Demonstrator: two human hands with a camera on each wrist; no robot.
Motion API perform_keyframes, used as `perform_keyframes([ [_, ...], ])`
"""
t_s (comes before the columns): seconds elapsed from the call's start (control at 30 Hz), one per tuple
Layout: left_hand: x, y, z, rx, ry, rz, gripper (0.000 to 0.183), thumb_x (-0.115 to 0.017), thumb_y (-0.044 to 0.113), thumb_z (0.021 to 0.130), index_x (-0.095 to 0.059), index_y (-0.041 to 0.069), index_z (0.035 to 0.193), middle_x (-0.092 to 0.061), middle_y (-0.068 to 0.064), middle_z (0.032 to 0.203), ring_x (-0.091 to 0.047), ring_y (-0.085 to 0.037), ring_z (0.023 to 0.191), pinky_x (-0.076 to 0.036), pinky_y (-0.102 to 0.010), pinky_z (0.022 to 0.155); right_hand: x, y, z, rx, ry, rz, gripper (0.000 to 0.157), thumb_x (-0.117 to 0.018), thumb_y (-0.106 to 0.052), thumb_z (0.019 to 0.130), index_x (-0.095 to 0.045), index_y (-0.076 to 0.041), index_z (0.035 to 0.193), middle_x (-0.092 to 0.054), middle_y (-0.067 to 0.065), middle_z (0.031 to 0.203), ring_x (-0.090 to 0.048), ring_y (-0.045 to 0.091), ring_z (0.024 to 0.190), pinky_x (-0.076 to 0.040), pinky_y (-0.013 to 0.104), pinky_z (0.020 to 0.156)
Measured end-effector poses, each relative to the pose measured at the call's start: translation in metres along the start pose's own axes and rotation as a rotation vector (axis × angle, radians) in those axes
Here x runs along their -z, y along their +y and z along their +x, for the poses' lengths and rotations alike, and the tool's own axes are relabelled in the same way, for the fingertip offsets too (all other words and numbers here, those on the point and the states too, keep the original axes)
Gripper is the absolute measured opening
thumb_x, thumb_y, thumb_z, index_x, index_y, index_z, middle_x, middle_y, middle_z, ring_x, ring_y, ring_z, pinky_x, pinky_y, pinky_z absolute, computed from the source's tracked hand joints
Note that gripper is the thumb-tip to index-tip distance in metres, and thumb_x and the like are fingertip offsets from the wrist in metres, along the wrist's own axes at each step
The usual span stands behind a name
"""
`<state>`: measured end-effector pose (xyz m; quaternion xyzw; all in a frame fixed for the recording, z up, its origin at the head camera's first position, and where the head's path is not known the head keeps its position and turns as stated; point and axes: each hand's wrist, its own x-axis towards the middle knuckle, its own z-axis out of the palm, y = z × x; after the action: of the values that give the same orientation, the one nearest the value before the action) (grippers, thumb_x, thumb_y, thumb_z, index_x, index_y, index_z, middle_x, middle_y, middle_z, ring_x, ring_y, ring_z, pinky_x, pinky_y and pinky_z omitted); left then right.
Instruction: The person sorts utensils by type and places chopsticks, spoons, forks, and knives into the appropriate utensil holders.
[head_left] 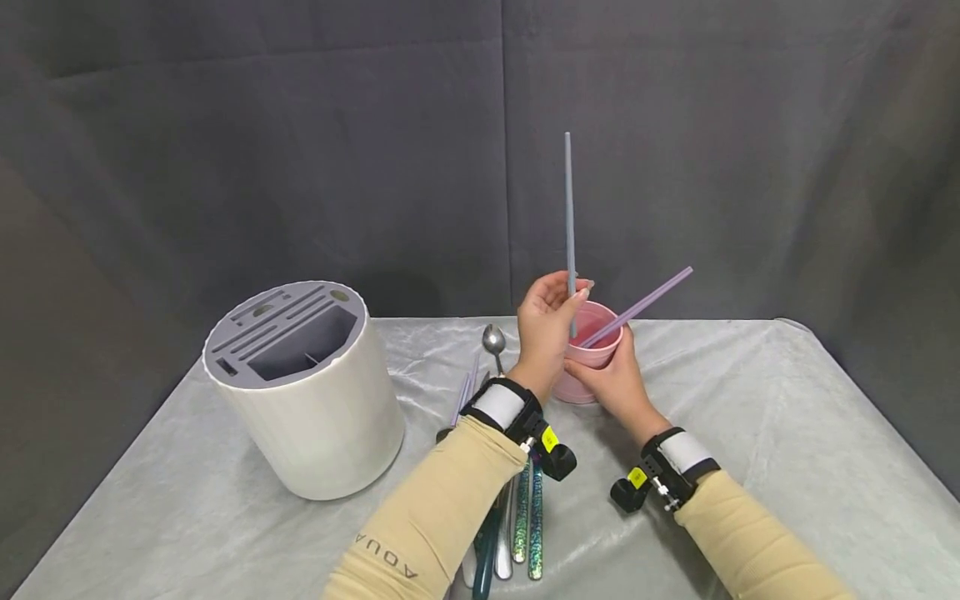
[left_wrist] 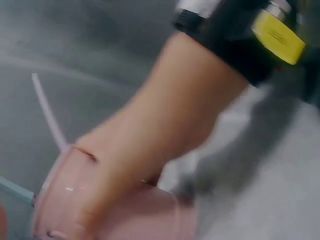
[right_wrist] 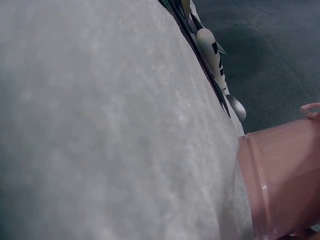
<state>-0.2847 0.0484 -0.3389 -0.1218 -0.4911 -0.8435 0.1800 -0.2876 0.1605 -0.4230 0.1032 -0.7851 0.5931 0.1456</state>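
Observation:
My left hand (head_left: pixel 546 327) pinches a blue-grey chopstick (head_left: pixel 569 200) upright, its lower end inside the mouth of a pink cup (head_left: pixel 588 357). Around the cup's side, my right hand (head_left: pixel 617 385) grips with thumb and fingers; the left wrist view shows this right hand (left_wrist: pixel 130 150) wrapped over the cup (left_wrist: pixel 137 215). A purple chopstick (head_left: pixel 648 300), perhaps two side by side, leans to the right in the cup. In the right wrist view the cup (right_wrist: pixel 290 175) stands at the right, with the hand mostly out of frame.
On the left stands a white round holder (head_left: pixel 330 425) with a grey slotted top. Between it and the cup lie a spoon (head_left: pixel 493 340), more purple chopsticks (head_left: pixel 463 396) and several utensils with glittery green handles (head_left: pixel 522 517), partly hidden under my left forearm. A silvery cloth (head_left: pixel 795 433) covers the table.

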Motion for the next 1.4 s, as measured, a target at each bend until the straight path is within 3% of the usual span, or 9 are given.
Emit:
perform_keyframes([
  [0.2, 0.006, -0.006, -0.009, 0.02, -0.032, 0.208, 0.022, -0.063, -0.008, 0.088, -0.061, -0.014, 0.108, -0.069, -0.024, 0.101, -0.067, -0.022, 0.094, -0.051, -0.023, 0.084, -0.002, 0.0, 0.0, 0.014, 0.002, 0.011, 0.092, -0.08, -0.004, 0.075, -0.02, 0.004, 0.144, -0.036, 0.025, 0.14, -0.039, 0.035, 0.127, -0.031, 0.048, 0.106],
  [0.4, 0.007, -0.006, -0.013, 0.054, -0.017, 0.299, 0.025, -0.064, 0.004, 0.093, -0.065, -0.011, 0.112, -0.07, -0.02, 0.107, -0.068, -0.027, 0.097, -0.051, -0.025, 0.087, -0.001, 0.0, 0.0, 0.016, 0.012, 0.001, 0.092, -0.08, -0.004, 0.075, -0.02, 0.003, 0.144, -0.035, 0.024, 0.141, -0.038, 0.034, 0.127, -0.031, 0.047, 0.107],
  [0.63, 0.012, 0.001, -0.018, 0.048, -0.033, 0.371, 0.037, -0.063, -0.002, 0.09, -0.057, -0.014, 0.125, -0.064, -0.022, 0.12, -0.061, -0.027, 0.113, -0.046, -0.023, 0.094, -0.003, -0.003, -0.003, 0.018, 0.002, 0.019, 0.096, -0.082, -0.004, 0.073, -0.018, 0.004, 0.145, -0.034, 0.027, 0.142, -0.038, 0.037, 0.128, -0.03, 0.047, 0.107],
  [0.93, 0.032, 0.024, -0.029, 0.118, -0.11, 0.421, 0.053, -0.063, -0.002, 0.091, -0.041, -0.015, 0.138, -0.051, -0.026, 0.137, -0.05, -0.035, 0.125, -0.044, -0.03, 0.099, -0.001, 0.002, 0.004, 0.042, -0.001, 0.03, 0.094, -0.082, -0.002, 0.074, -0.019, 0.003, 0.144, -0.035, 0.024, 0.141, -0.04, 0.033, 0.127, -0.032, 0.046, 0.106],
  [1.17, 0.068, 0.054, -0.041, 0.119, -0.168, 0.643, 0.053, -0.063, 0.001, 0.092, -0.043, -0.011, 0.139, -0.051, -0.023, 0.138, -0.049, -0.032, 0.127, -0.04, -0.044, 0.103, 0.006, -0.016, 0.008, 0.037, -0.043, 0.019, 0.096, -0.081, 0.0, 0.075, -0.015, 0.003, 0.144, -0.031, 0.027, 0.141, -0.035, 0.037, 0.129, -0.027, 0.048, 0.109],
  [1.27, 0.083, 0.065, -0.049, 0.089, -0.17, 0.714, 0.051, -0.064, 0.002, 0.091, -0.046, -0.01, 0.137, -0.051, -0.023, 0.138, -0.047, -0.034, 0.128, -0.039, -0.046, 0.103, 0.012, -0.023, 0.006, -0.022, -0.044, -0.02, 0.098, -0.08, -0.004, 0.077, -0.011, 0.004, 0.146, -0.028, 0.029, 0.143, -0.033, 0.04, 0.13, -0.029, 0.051, 0.109],
  [1.4, 0.097, 0.081, -0.057, 0.049, -0.146, 0.775, 0.05, -0.064, 0.002, 0.089, -0.049, -0.009, 0.136, -0.049, -0.023, 0.14, -0.043, -0.034, 0.132, -0.038, -0.046, 0.105, 0.023, -0.032, -0.004, -0.204, -0.056, -0.112, 0.106, -0.076, -0.02, 0.084, 0.003, 0.003, 0.151, -0.021, 0.03, 0.148, -0.033, 0.044, 0.13, -0.036, 0.053, 0.104],
])
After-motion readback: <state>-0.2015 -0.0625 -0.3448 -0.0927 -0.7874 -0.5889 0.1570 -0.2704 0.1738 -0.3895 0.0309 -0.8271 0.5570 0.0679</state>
